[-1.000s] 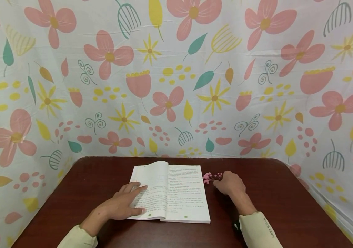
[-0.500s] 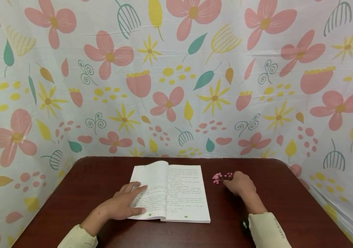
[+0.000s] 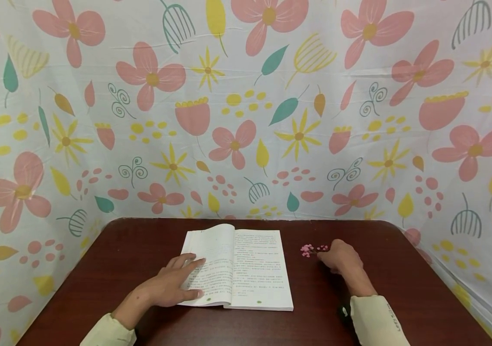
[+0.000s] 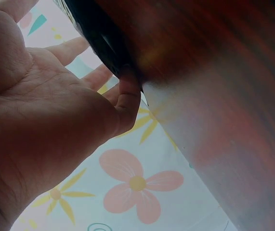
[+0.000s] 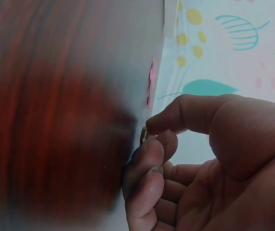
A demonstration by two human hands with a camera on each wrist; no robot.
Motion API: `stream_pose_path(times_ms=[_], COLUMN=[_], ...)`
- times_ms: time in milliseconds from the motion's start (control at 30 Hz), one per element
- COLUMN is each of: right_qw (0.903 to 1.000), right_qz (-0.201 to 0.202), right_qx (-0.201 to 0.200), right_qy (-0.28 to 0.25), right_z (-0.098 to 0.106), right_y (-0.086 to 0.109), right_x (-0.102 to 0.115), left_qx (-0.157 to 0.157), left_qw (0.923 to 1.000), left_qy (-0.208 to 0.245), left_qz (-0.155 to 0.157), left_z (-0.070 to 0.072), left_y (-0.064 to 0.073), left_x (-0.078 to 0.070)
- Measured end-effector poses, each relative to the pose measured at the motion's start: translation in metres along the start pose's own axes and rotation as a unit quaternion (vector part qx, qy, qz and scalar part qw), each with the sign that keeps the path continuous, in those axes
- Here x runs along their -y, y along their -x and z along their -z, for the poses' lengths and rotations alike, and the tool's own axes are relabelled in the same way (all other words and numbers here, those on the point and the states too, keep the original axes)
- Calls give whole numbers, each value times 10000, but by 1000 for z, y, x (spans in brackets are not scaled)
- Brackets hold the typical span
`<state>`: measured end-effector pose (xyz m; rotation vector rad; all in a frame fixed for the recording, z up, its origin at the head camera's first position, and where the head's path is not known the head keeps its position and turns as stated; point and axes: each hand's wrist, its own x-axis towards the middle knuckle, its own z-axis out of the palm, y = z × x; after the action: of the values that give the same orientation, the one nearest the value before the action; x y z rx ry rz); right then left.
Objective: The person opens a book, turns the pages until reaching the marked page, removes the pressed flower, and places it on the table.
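An open book (image 3: 256,269) with printed pages lies on the dark wooden table. My left hand (image 3: 169,283) rests on its left page with fingers spread, and in the left wrist view the palm of the left hand (image 4: 55,106) shows at the page's edge. To the right of the book, my right hand (image 3: 342,262) pinches the stem of a small sprig of pink flowers (image 3: 311,250). The blossoms point left toward the book, low over the tabletop. In the right wrist view, thumb and fingers of the right hand (image 5: 176,154) meet at the stem, with the pink blossoms (image 5: 150,82) beyond.
The reddish-brown table (image 3: 211,327) has rounded far corners. Behind it and at both sides hangs a white curtain (image 3: 246,105) printed with flowers and leaves. A dark band (image 3: 343,311) sits at the right sleeve's cuff.
My right hand has moved right with the flower sprig, away from the book's right edge; its motion over the last half second is small. The left hand and the book stay put.
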<state>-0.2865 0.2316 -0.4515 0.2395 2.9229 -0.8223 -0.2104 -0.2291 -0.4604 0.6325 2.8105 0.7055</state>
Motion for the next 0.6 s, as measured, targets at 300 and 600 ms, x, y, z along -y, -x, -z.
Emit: stream_pose_path(times_ms=[300, 600], right_qw=[10000, 9999], right_qz=[14, 38], right_qx=[-66, -16], right_qy=[58, 93], right_z=[-1, 4], right_y=[-3, 5], right_x=[-2, 2], left_qx=[-95, -9], left_qw=[9999, 10000], left_qy=[-26, 65], left_qz=[-125, 9], left_z=[-2, 0], left_y=[0, 1], left_x=[2, -1])
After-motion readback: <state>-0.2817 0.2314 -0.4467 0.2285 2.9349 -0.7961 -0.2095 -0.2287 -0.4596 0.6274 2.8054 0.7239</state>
